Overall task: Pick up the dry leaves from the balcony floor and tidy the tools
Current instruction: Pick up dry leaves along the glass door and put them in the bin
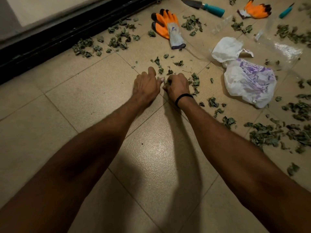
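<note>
Right grip closing on pinch of dry leaves on floor; left grip curling alongside, contents I'm not making out. I'm judging early stage: leaves lying everywhere, gloves, trowel waiting untidied, bag sitting near.

Off to the sides
A black door track crosses the upper left; a crumpled white bag with purple print lies beside a clear plastic bag.

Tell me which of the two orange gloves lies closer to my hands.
The flat orange fabric glove with the long grey cuff. The other, crumpled orange glove lies farther off, at the top right.
</note>
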Demonstrator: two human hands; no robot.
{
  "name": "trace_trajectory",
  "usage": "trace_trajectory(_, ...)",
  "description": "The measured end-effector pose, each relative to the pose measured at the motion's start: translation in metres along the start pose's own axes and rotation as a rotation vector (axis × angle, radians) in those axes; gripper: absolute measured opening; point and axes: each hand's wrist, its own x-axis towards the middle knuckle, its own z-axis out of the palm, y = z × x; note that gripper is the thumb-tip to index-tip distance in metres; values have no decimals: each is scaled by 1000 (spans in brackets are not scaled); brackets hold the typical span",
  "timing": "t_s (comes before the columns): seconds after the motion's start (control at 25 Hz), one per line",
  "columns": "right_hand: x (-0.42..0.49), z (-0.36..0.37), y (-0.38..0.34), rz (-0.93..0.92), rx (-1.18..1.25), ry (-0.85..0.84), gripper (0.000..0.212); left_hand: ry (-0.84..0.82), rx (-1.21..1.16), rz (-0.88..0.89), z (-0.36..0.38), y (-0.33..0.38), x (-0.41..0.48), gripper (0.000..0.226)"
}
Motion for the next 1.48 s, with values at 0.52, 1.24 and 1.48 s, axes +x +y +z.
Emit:
trace_trajectory(0.52, 28, -10, 20, 444, 609, 178, 22, 62, -20, 65, 16, 8, 10, 18)
trace_trajectory(1.24, 40, -8, 4, 418, 848, 162, 24, 34, 202, 147, 27, -3, 37, 54)
trace_trajectory(1.48, 27, -37, 7, 626, 1825, 40, 24, 206, 151, 199, 38, -1, 35, 25)
